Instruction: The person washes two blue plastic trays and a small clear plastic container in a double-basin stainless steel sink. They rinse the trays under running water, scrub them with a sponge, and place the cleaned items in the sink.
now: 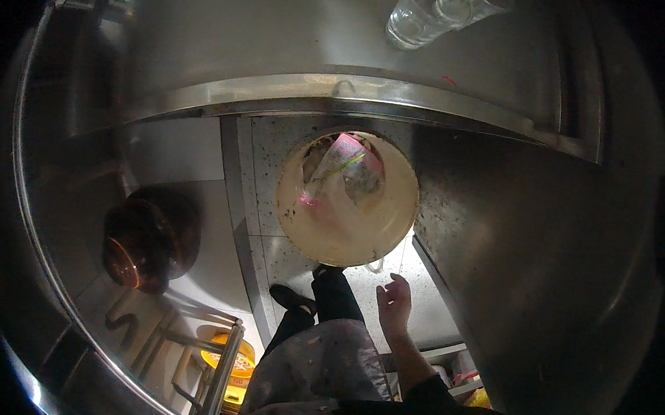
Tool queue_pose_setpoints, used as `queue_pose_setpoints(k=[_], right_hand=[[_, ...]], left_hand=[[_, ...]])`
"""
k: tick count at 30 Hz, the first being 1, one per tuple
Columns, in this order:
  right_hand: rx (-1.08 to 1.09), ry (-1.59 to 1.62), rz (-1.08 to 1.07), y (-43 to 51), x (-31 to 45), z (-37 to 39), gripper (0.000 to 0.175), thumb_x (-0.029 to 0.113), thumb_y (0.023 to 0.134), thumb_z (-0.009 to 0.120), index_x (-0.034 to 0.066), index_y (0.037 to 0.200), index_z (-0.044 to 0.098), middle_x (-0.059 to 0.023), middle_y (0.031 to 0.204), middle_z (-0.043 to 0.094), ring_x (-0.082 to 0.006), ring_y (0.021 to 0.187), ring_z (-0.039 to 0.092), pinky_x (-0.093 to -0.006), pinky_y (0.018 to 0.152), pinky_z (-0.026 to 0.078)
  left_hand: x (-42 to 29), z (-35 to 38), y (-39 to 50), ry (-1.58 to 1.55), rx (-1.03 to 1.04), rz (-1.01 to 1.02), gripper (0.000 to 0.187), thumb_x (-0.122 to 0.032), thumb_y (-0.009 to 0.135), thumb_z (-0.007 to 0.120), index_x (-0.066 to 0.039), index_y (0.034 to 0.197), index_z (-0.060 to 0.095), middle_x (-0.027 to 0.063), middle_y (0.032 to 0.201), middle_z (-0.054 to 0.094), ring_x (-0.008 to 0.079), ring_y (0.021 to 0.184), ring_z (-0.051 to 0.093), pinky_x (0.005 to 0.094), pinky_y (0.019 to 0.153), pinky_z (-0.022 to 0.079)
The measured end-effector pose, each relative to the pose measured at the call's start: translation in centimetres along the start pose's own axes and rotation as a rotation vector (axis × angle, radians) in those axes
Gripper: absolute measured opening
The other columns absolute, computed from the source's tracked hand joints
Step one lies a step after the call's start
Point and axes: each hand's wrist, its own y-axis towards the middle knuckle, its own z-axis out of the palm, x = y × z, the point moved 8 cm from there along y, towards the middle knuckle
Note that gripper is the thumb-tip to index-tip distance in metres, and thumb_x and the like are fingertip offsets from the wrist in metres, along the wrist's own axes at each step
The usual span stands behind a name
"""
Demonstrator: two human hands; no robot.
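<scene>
My right hand hangs below the near rim of a cream-coloured bucket. Its fingers are loosely curled and apart, with nothing held. Close by the fingertips is a pale loop at the bucket's side, perhaps its handle. Inside the bucket lie crumpled clear plastic with pink printing and a thin green stem. Dark stains mark the bucket's inner wall. My left hand is out of view.
A stainless steel counter runs across the front, bearing clear glasses. Brown glazed jars stand at left. Lower left are a metal rack and a yellow container. A steel panel bounds the right.
</scene>
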Motion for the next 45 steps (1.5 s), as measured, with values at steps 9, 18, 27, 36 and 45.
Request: queue_pose_setpoints(k=[9, 18, 27, 36, 45], right_hand=[[0.09, -0.03, 0.063, 1.4, 3.4, 1.3, 0.056, 0.009, 0.079, 0.077, 0.0034, 0.129, 0.051, -0.007, 0.088, 0.062, -0.0133, 0.067, 0.06, -0.0286, 0.061, 0.051], [0.01, -0.18, -0.251, 2.3, 1.5, 3.0, 0.011, 0.006, 0.089, 0.066, 0.0042, 0.098, 0.06, -0.0058, 0.083, 0.064, -0.0139, 0.076, 0.063, -0.0293, 0.068, 0.053], [0.092, 0.554, 0.152, 4.9, 8.3, 0.8, 0.01, 0.003, 0.09, 0.062, 0.0039, 0.099, 0.058, -0.0051, 0.083, 0.062, -0.0137, 0.072, 0.061, -0.0288, 0.067, 0.053], [0.198, -0.09, -0.503, 8.8, 17.9, 8.7, 0.038, 0.01, 0.088, 0.065, 0.0015, 0.124, 0.056, -0.0175, 0.113, 0.064, -0.029, 0.097, 0.066, -0.035, 0.085, 0.053], [0.461, -0.15, -0.219, -3.8, 12.6, 11.3, 0.037, 0.007, 0.087, 0.062, 0.0083, 0.124, 0.058, -0.0177, 0.106, 0.062, -0.0318, 0.098, 0.063, -0.038, 0.085, 0.051]], left_hand=[[0.4, 0.2, 0.1, -0.011, 0.003, -0.005, 0.099, -0.063, 0.083, 0.058, -0.01, 0.154, 0.016, 0.0186, 0.159, 0.014, 0.0394, 0.144, 0.019, 0.0541, 0.116, 0.02], [0.3, 0.3, 0.1, -0.019, 0.015, 0.014, 0.097, -0.063, 0.084, 0.057, -0.01, 0.154, 0.015, 0.0187, 0.159, 0.013, 0.0396, 0.145, 0.018, 0.0539, 0.116, 0.019], [1.0, -0.9, -0.9, -0.06, 0.005, 0.027, 0.096, -0.062, 0.085, 0.056, -0.009, 0.154, 0.015, 0.0188, 0.16, 0.012, 0.0397, 0.145, 0.017, 0.0537, 0.117, 0.018], [3.2, -2.2, -2.0, -0.097, 0.013, 0.029, 0.095, -0.062, 0.086, 0.055, -0.009, 0.154, 0.015, 0.0189, 0.16, 0.011, 0.0399, 0.146, 0.016, 0.0535, 0.117, 0.017], [5.6, -4.7, -4.1, -0.298, 0.046, 0.081, 0.094, -0.061, 0.087, 0.054, -0.009, 0.155, 0.014, 0.0191, 0.16, 0.01, 0.0401, 0.146, 0.015, 0.0534, 0.117, 0.016]])
